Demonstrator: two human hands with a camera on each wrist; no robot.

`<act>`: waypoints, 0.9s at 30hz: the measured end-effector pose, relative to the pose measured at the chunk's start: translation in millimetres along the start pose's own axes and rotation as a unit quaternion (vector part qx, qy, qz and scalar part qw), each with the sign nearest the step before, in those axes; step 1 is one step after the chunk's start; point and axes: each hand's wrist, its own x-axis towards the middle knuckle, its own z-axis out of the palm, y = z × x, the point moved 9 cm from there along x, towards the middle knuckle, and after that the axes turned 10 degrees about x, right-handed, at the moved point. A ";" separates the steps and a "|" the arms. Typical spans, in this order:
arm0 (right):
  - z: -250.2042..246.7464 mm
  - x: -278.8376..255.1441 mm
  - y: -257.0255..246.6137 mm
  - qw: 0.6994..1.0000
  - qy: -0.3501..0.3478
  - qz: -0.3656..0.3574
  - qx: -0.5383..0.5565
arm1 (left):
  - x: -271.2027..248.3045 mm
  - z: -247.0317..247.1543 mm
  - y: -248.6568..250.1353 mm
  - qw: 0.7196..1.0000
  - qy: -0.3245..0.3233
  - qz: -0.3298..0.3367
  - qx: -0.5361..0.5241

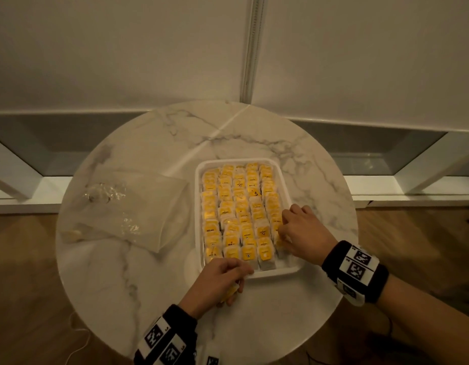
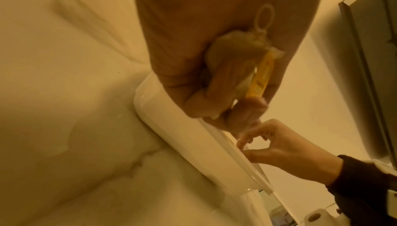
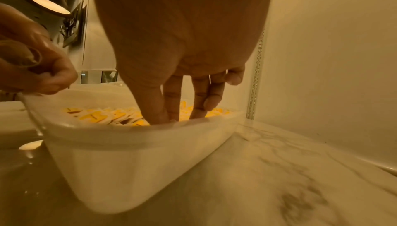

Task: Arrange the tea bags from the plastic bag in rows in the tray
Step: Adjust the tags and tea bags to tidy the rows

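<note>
A white tray [image 1: 199, 180] on the round marble table holds several rows of tea bags [image 1: 240, 206] with yellow tags, also seen over its rim [image 3: 96, 115]. My left hand [image 1: 236, 280] rests at the tray's near left corner and grips a tea bag [image 2: 261, 75] in its curled fingers; the bag's string loop lies on the palm. My right hand [image 1: 284, 230] reaches down into the right-hand row, thumb and forefinger [image 3: 169, 115] together on a tea bag there; the tray wall [image 3: 128, 161] hides the tips. The nearly flat clear plastic bag [image 1: 138, 206] lies left of the tray.
The table [image 1: 254, 325] is small and round, with its near edge close behind both wrists. A wall and a low window ledge [image 1: 386, 180] stand right behind the far edge. Wooden floor with a thin cable [image 1: 80, 335] lies below on the left.
</note>
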 end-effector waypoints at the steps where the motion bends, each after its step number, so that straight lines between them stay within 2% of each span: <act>1: -1.7 1.2 1.1 1.000 0.010 0.003 -0.009 | 0.1 -1.4 -0.7 1.000 0.002 0.000 0.004; 10: -3.4 -1.2 -2.6 0.998 0.039 0.041 -0.023 | -3.5 -12.8 -2.9 1.000 0.018 -0.004 0.018; 13: -10.0 -7.4 -8.7 0.998 0.065 0.020 0.004 | -3.6 -14.9 -5.1 1.000 0.028 -0.002 0.014; 15: -6.8 -11.3 -20.3 0.998 0.049 -0.019 0.020 | -4.2 -15.1 -4.8 0.999 0.034 0.001 0.012; 17: 5.7 -12.2 -31.9 0.998 -0.002 -0.048 0.030 | -4.9 -14.9 -4.9 0.999 0.035 0.000 0.010; 20: 24.0 -6.5 -32.1 0.997 -0.071 -0.020 0.021 | -4.5 -15.2 -6.0 0.999 0.035 -0.001 0.004; 27: 24.8 7.8 -33.1 0.996 -0.084 0.012 -0.033 | -2.9 -16.8 -9.1 0.999 0.038 -0.001 -0.036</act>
